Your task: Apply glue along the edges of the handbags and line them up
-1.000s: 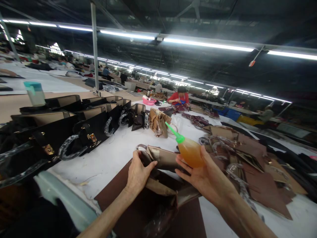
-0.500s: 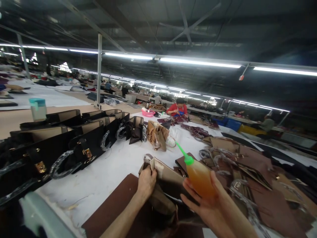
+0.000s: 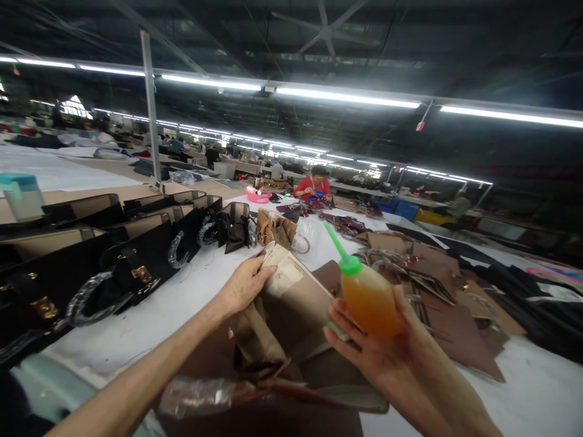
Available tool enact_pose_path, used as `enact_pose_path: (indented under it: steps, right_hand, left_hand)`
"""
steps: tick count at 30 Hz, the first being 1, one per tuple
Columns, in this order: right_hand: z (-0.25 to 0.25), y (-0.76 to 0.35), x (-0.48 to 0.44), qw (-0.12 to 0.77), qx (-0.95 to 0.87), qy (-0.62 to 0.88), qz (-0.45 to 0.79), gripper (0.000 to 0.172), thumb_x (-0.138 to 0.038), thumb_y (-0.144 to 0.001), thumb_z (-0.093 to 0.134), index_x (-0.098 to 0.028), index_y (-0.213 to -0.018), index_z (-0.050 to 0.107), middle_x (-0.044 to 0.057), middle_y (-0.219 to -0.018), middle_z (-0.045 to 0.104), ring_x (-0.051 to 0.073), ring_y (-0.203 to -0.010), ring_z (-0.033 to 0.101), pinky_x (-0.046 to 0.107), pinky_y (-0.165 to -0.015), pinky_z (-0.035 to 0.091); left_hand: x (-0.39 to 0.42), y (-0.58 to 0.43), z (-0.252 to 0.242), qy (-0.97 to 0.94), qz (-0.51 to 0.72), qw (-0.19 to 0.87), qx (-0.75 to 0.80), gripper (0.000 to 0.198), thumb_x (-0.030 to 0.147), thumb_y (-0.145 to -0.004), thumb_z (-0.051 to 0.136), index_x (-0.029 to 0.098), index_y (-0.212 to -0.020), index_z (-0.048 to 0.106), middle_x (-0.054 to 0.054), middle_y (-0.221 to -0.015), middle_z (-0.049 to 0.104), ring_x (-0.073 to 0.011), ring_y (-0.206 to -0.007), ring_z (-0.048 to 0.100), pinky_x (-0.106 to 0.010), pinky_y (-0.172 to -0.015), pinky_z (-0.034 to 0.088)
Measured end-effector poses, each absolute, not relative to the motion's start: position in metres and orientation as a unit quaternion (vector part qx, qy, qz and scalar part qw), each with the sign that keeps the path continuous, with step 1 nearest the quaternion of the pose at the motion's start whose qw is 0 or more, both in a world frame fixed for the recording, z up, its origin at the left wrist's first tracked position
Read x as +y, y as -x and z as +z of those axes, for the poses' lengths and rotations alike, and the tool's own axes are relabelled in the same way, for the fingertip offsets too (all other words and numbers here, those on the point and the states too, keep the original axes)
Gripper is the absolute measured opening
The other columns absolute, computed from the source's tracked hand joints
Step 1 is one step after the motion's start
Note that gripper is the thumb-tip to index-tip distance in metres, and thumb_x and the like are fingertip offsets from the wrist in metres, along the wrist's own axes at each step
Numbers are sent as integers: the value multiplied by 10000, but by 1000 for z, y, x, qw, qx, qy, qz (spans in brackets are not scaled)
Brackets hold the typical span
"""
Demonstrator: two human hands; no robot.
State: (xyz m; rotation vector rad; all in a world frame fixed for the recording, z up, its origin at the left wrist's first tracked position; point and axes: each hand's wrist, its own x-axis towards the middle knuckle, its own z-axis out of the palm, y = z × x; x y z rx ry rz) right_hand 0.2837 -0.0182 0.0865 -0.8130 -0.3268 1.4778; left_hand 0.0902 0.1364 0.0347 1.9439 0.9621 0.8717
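Head view: your left arm reaches up from the lower left, and your left hand (image 3: 246, 282) is closed on the upper left corner of an open brown handbag (image 3: 268, 337). Your thumb lies over the pale lining edge, and your other fingers are mostly hidden behind it. The handbag is tilted in front of you over the white-topped table (image 3: 186, 306), its beige lining spread open and a plastic-wrapped handle (image 3: 200, 397) lying toward you.

Your right forearm comes in from the lower right with the palm turned inward. Your right hand (image 3: 392, 364) grips a squeeze bottle (image 3: 367, 300) of amber liquid, thumb behind it, its green nozzle (image 3: 337, 243) pointing up and to the left. Your fingers stretch toward the right end of the lining; you cannot tell from here whether they touch it.

Black handbags (image 3: 157, 261) stand in a row on your left; any lettering on their gold clasp (image 3: 142, 274) is too small to read. Brown bag pieces (image 3: 455, 321) lie piled on your right.
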Motion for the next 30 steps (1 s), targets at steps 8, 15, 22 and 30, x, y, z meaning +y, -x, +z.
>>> enact_pose_path:
  steps: [8, 15, 22, 30]
  right_hand:
    - [58, -266, -36, 586, -129, 394, 696, 439, -503, -794, 622, -122, -998, 701, 160, -927, 705, 151, -602, 639, 273, -617, 555]
    - [32, -287, -32, 633, -281, 513, 507, 436, -406, -615, 797, -245, -990, 644, 64, -835, 710, 207, -591, 620, 267, -440, 498]
    - [31, -281, -34, 580, -442, 609, 313, 567, -418, -611, 766, -285, -1113, 539, 6, -835, 657, 172, -555, 529, 265, -487, 446]
    - [25, -270, -36, 537, -471, 633, 301, 551, -398, -603, 763, -314, -1104, 551, -12, -914, 641, 200, -761, 574, 240, -632, 443]
  left_hand:
    - [158, -44, 118, -877, 72, 329, 344, 183, 283, -764, 539, 152, -715, 657, 39, -616, 550, -110, -584, 457, -197, -540, 309]
    - [147, -16, 85, -863, -66, 366, 343, 132, 280, -681, 642, 191, -724, 730, 26, -585, 633, -125, -537, 473, -211, -499, 319]
    - [141, -20, 55, -828, -149, 421, 339, 139, 269, -659, 642, 205, -733, 741, 21, -607, 674, -141, -545, 521, -216, -506, 375]
    - [141, -12, 47, -828, -147, 436, 321, 111, 266, -650, 660, 199, -693, 737, 19, -569, 655, -140, -531, 509, -223, -490, 362]
